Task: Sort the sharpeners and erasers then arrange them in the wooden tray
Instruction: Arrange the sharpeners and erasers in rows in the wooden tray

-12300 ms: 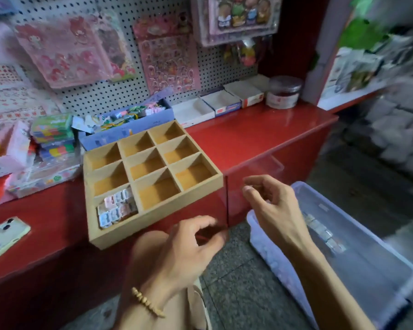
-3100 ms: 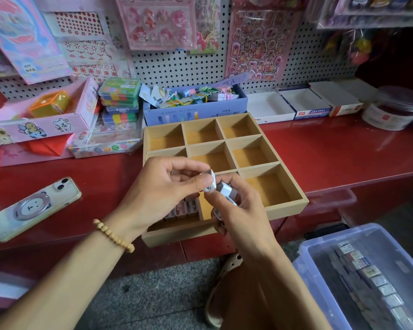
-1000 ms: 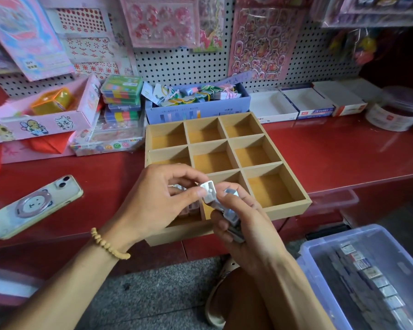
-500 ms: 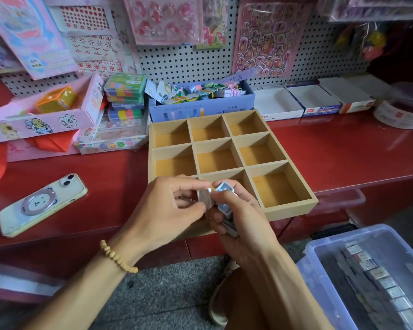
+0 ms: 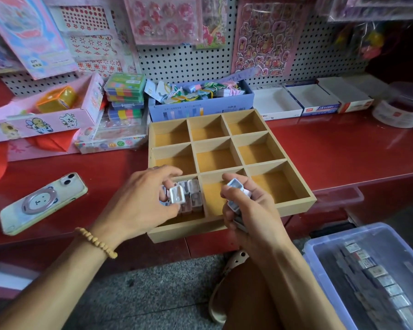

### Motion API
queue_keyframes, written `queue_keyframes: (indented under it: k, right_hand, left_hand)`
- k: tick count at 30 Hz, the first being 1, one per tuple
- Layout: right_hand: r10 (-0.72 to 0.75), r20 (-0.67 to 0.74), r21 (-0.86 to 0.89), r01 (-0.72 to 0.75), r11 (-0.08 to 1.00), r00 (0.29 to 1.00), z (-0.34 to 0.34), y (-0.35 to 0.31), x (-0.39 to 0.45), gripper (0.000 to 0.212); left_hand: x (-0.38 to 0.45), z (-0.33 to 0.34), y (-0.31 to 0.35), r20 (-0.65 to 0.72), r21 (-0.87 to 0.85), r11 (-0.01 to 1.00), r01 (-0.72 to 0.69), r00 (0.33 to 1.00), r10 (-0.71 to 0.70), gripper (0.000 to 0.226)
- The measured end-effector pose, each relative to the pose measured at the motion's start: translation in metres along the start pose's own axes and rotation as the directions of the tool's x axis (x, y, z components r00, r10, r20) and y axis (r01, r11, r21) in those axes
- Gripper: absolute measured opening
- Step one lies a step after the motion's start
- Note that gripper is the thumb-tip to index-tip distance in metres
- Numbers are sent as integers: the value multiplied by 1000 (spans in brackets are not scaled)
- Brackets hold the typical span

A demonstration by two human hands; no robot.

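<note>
A wooden tray (image 5: 296, 206) with nine compartments sits on the red counter, its front edge over the counter's lip. My left hand (image 5: 138, 203) pinches one white sharpener (image 5: 177, 194) over the front-left compartment, where several sharpeners (image 5: 193, 194) stand in rows. To the right, my right hand (image 5: 250, 210) grips a small stack of sharpeners (image 5: 236, 186) above the tray's front-middle compartment. The other compartments hold nothing.
A clear plastic bin (image 5: 320, 244) on the floor at lower right holds a row of small boxed items (image 5: 379, 279). A phone (image 5: 43, 201) lies on the counter to the left. Stationery boxes (image 5: 200, 101) and a jar (image 5: 405, 103) line the pegboard wall.
My hands have parted. The left hand has taken one sharpener from the right hand's stack and moved it left and down over the front-left compartment.
</note>
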State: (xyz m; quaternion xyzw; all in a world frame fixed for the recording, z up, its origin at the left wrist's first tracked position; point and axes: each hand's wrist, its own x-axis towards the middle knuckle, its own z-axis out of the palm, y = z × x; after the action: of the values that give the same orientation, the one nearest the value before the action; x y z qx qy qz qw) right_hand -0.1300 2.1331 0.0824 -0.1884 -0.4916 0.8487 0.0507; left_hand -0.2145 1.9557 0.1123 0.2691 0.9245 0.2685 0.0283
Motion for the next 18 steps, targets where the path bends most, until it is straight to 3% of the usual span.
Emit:
queue_keyframes:
  k: [6, 10, 18]
  right_hand:
    - [-25, -41, -47, 23, 999, 999, 0, 5, 2, 16]
    - [-25, -38, -59, 23, 998, 999, -2, 5, 1, 15]
    - [47, 31, -107, -44, 993, 998, -3, 2, -6, 14]
  left_hand:
    - [3, 7, 1, 61, 251, 966, -62, 997, 49, 27]
    - [6, 16, 1, 120, 266, 961, -79, 992, 49, 29]
    - [6, 21, -6, 102, 272, 957, -102, 992, 76, 34]
